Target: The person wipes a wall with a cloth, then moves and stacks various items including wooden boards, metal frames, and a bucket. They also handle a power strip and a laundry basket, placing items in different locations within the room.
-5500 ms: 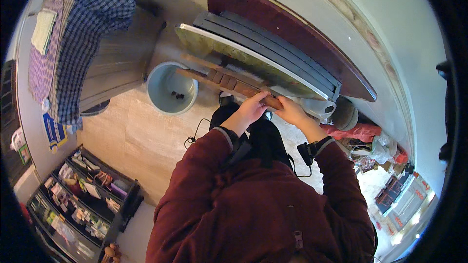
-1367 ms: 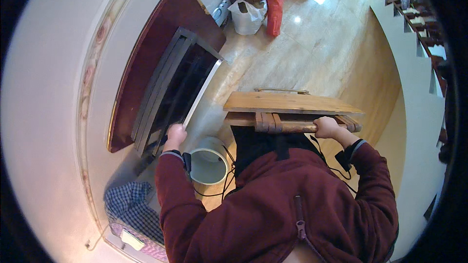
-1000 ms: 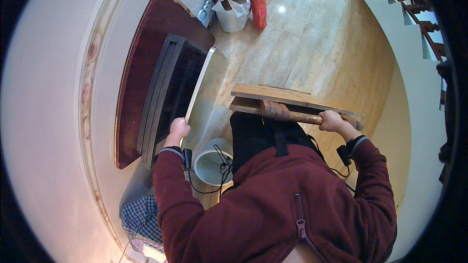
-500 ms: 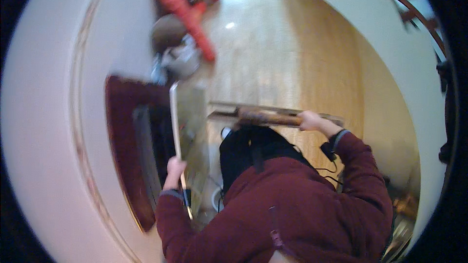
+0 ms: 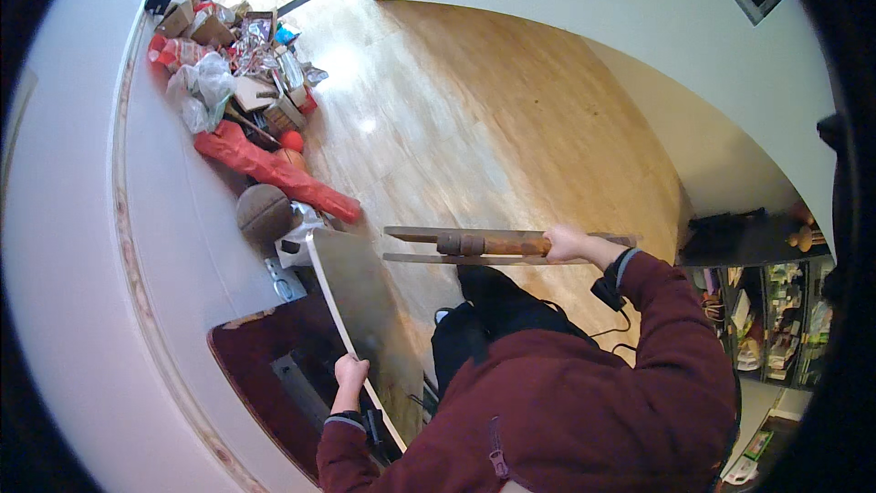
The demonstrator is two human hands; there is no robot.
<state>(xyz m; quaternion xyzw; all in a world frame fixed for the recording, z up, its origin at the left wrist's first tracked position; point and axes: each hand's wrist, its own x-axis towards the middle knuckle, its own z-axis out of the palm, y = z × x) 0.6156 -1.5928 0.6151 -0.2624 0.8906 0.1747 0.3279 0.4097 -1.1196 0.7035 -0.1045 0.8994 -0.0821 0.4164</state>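
My left hand (image 5: 349, 372) is closed around the pale edge of a flat board (image 5: 358, 290), which stands on edge and slants away at my left side. My right hand (image 5: 568, 244) grips a long wooden piece (image 5: 497, 246), with a round turned post lying between two flat slats; its exact kind is unclear. It is held out level across the front of my legs. Beside the board, a dark red panel (image 5: 245, 347) with a grey metal strip (image 5: 301, 386) leans near the wall.
Along the left wall lies a heap of boxes and bags (image 5: 242, 59), with a long red wrapped bundle (image 5: 274, 169) and a brown ball-like object (image 5: 264, 212). Wooden flooring (image 5: 474, 110) stretches ahead. A curved white wall (image 5: 584, 5) bounds the right, near stocked shelves (image 5: 776, 319).
The view has shifted, bringing more of the heap, floor and right-hand shelves into sight. Both hands keep their holds; the left hand and board now appear lower in the picture.
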